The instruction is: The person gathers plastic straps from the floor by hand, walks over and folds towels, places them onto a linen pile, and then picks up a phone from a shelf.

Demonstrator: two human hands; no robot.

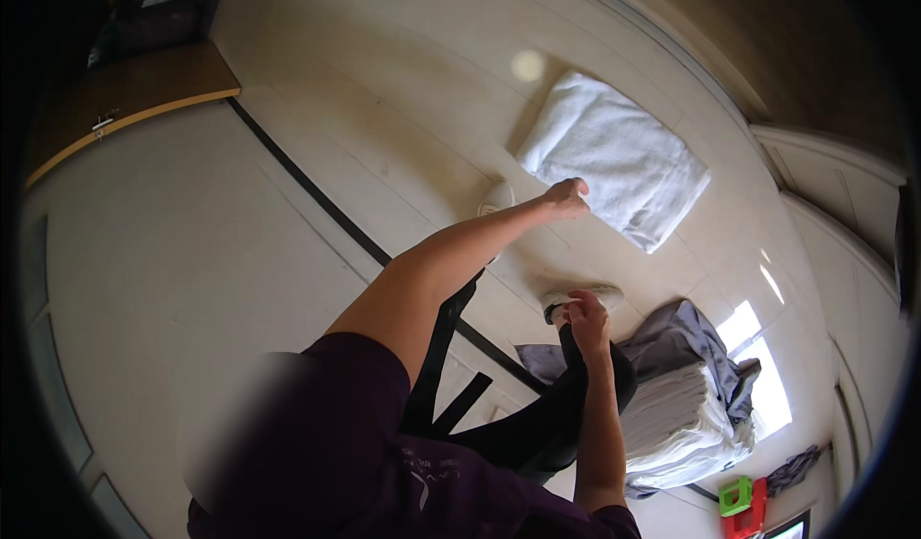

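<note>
A folded white terry towel (611,158) lies before me, with a dark shadow along its left side. My left hand (568,199) is stretched out at the towel's near edge, fingers loosely bent and nothing visible in them. Whether it touches the cloth or only hovers over it, I cannot tell. Lower down, my right hand (588,319) hangs above my right shoe (608,296), half curled and holding nothing I can see. Right of my bent knee stands a thick stack of folded white cloths (676,413), with a grey cloth (676,330) draped by its far side.
Pale floor panels (403,107) stretch ahead, crossed by a black strip (309,179). At the upper left is a brown wooden board with a metal latch (104,122). Green (735,496) and red plastic pieces (748,514) sit at the lower right near a crumpled dark cloth (791,469).
</note>
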